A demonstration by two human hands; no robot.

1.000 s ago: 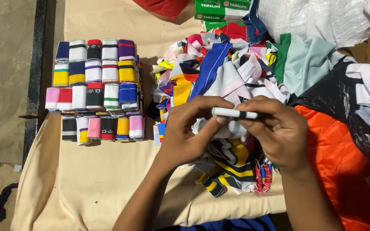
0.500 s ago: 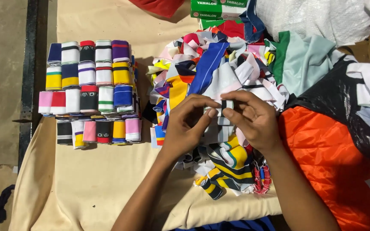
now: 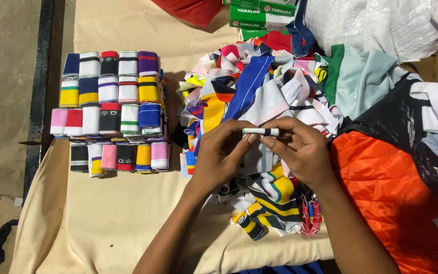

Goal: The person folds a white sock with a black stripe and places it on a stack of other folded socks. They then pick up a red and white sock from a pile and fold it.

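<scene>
Both of my hands hold one narrow white fabric strip with a dark stripe [image 3: 260, 132], pinched level between the fingertips. My left hand [image 3: 224, 155] grips its left end and my right hand [image 3: 300, 152] its right end. They hover over a loose heap of striped, multicoloured fabric strips [image 3: 259, 96] on a beige cloth-covered table [image 3: 112, 218]. To the left lie neat rows of folded strips [image 3: 112, 109] in many colours.
An orange quilted fabric [image 3: 391, 193] under a black plastic sheet [image 3: 406, 127] lies at the right. Green boxes [image 3: 259, 12] and a white woven sack [image 3: 371, 20] sit at the far edge. The table's left edge meets a concrete floor [image 3: 1, 101].
The strip was held level, then turned upright between my fingers, and now lies level again. My hands stayed over the heap.
</scene>
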